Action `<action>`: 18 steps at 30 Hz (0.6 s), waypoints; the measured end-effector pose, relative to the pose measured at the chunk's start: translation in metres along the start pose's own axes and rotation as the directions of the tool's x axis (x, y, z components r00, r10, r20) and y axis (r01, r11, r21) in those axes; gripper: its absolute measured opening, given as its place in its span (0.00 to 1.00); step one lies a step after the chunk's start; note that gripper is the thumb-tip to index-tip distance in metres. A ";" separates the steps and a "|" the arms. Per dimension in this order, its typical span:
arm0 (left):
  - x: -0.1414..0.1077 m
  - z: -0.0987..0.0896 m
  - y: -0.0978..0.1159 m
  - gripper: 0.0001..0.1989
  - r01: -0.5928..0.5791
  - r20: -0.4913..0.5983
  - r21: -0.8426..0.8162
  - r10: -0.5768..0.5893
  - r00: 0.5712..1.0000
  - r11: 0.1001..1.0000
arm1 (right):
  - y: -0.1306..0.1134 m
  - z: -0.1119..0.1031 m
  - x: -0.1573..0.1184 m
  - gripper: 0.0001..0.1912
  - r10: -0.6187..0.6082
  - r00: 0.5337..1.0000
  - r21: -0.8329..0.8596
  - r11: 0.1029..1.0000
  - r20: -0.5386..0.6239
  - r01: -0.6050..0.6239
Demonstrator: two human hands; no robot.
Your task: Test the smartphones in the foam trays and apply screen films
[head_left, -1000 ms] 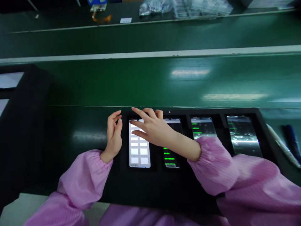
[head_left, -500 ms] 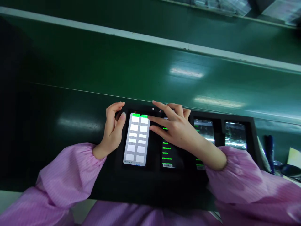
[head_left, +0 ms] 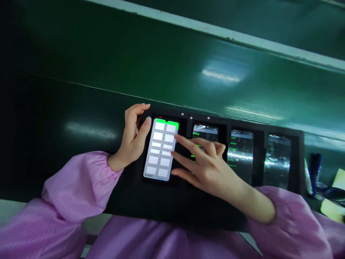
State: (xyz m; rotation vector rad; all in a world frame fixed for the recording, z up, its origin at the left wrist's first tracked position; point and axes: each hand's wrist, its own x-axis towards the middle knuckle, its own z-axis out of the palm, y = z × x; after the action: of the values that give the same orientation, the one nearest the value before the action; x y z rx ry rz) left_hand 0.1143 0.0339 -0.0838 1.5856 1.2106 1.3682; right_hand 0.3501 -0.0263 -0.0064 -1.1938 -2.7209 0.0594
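A phone (head_left: 161,149) with a lit white grid and a green band on top lies in the left slot of a black tray (head_left: 298,154). My left hand (head_left: 133,135) rests at the tray's left end, thumb apart from the curled fingers, holding nothing I can see. Over the phone's right edge, my right hand (head_left: 206,165) spreads its fingers, the tips at or just above the screen; contact is unclear. That hand partly covers a second phone (head_left: 206,131) with green text on a dark screen.
Farther right in the tray sit a third phone (head_left: 239,147) and a fourth phone (head_left: 277,158), both dark and glossy. Past the tray's right end are a dark blue object (head_left: 314,172) and yellow paper (head_left: 334,210). A pale strip (head_left: 188,28) crosses the green work surface (head_left: 167,61).
My right hand has slid down along the lit phone's right edge, uncovering the top of the second phone. My left hand keeps its place by the tray. The whole view has shifted slightly.
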 end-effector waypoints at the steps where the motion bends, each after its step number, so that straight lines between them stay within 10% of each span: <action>1: 0.000 0.000 0.000 0.16 -0.004 0.003 -0.001 0.004 1.000 1.000 | -0.007 -0.002 -0.006 0.23 -0.015 1.000 0.011 1.000 0.016 0.015; 18: 0.002 0.005 -0.002 0.17 -0.051 0.027 0.008 0.051 0.998 0.999 | -0.038 0.005 -0.009 0.23 -0.159 0.987 0.117 0.981 0.020 0.155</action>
State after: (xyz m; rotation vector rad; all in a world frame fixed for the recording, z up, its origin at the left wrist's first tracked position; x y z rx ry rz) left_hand 0.1191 0.0365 -0.0862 1.6459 1.1686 1.3715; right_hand 0.3278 -0.0589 -0.0091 -0.9518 -2.7837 0.2116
